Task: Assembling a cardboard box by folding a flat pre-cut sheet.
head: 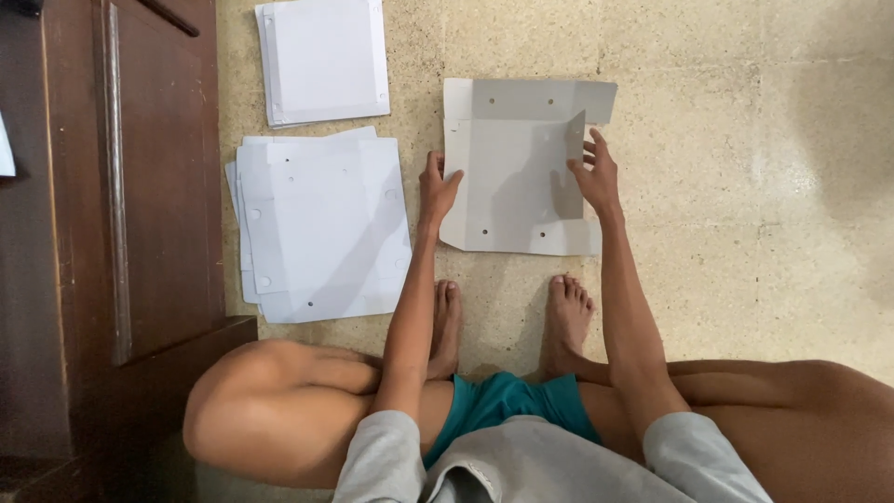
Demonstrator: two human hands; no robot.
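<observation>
On the floor (726, 186) between both hands lies a grey cardboard sheet (507, 177); left hand (436, 191) presses flat on its left edge, fingers spread, gripping nothing, while right hand (596, 177) pinches the raised right flap (570, 154), standing upright

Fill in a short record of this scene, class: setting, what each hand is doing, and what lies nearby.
Setting: a person sits on a speckled floor, seen from above
Left hand: rests on the left edge of a grey card sheet
Right hand: lifts the sheet's right flap upright
Sheet: flat on the floor, punched with small holes
Beside it: stack of similar sheets to the left
Farther off: smaller white stack
Left edge: dark wooden furniture
</observation>
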